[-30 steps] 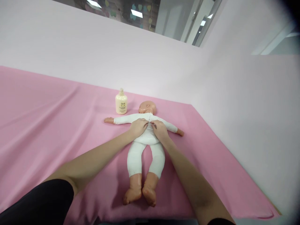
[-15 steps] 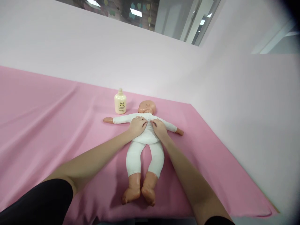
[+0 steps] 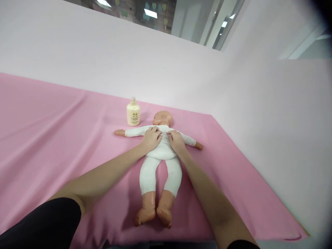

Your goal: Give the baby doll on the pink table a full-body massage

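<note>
Doll (image 3: pixel 163 152) lies lengthwise, head (image 3: pixel 164 118) at far end; L hand (image 3: pixel 151 139) & R hand (image 3: pixel 177 142) on torso, half-curled, can't tell if gripping.

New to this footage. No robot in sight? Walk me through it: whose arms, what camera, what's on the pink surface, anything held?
Right, no robot: these are a person's own bare hands, in black sleeves. The camera is worn on their head, looking forward and down, so the arms reach in from the bottom.

On the pink cloth lies a baby doll in white, arms spread, feet toward the wearer. A pale yellow bottle stands upright beyond the doll's arm on the left.

The left hand and right hand rest on the doll's chest. Whether the fingers pinch the white fabric is too small to tell.
</note>
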{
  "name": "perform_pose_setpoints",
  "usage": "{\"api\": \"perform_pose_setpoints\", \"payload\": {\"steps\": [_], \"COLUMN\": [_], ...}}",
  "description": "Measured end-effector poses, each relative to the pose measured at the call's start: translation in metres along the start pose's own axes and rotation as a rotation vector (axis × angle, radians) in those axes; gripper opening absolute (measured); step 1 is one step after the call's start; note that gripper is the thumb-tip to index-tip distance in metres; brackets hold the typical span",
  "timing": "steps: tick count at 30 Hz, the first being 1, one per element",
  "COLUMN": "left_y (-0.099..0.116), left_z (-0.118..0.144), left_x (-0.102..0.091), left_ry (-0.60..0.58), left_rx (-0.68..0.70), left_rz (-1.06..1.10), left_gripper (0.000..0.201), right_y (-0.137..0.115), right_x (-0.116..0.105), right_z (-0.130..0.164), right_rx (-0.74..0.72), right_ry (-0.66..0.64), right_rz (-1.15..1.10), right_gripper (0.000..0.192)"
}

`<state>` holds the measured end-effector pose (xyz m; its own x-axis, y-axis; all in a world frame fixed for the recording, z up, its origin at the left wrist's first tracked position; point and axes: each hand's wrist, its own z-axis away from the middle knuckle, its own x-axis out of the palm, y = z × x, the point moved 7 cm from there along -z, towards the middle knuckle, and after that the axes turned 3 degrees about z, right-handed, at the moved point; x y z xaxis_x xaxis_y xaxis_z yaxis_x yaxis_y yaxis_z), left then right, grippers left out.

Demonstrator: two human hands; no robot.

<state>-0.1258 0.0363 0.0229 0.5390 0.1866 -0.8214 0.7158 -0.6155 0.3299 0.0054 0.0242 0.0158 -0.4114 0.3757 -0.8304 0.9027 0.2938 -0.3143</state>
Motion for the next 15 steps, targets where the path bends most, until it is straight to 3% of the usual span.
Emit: {"api": "perform_pose_setpoints", "payload": {"steps": [3,9,12,15], "left_y": [0.0,0.001,0.009,0.026], "left_z": [0.002,0.002,0.003,0.01], "left_x": [-0.002,-0.003,-0.011,-0.021], "left_ry": [0.029,-0.025,-0.097,-0.296], "left_rx": [0.009,-0.002,0.002,0.024], "left_rz": [0.0,-0.028,-0.115,-0.18], "left_gripper": [0.028,0.028,0.031,0.032], "right_y": [0.003,-0.002,-0.015,-0.034], "right_x": [0.002,0.002,-0.007,-0.023], "right_z": [0.0,-0.001,0.002,0.012], "right_rx": [0.024,0.0,-0.005,0.019], "right_ry": [0.005,-0.082,-0.23,-0.45], "right_rz": [0.014,0.086,0.179,0.229], "right_gripper": [0.033,0.037,0.038,0.034]}}
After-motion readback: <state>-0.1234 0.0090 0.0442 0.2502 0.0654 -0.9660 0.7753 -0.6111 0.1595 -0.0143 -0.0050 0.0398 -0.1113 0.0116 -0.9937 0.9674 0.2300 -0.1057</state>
